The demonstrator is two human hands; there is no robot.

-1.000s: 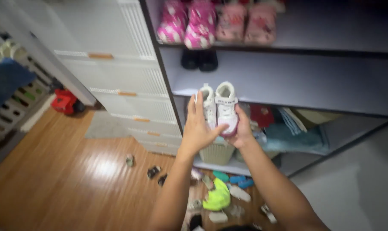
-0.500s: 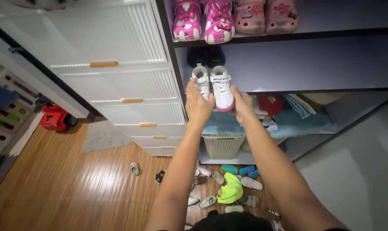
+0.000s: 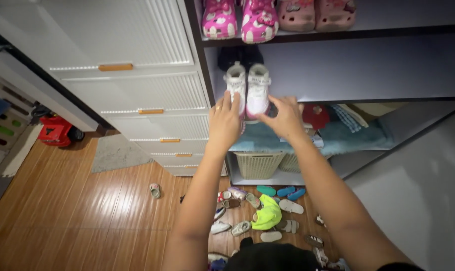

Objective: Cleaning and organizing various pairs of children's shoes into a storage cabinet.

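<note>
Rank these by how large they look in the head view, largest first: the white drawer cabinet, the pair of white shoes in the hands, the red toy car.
1. white drawer cabinet
2. pair of white shoes
3. red toy car, though it sits farther from the camera, so true size is unsure.

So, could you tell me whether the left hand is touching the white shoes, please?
Touching. The head view shows the left hand with its fingers lying against the toe of the left white shoe, no gap between them.
</note>
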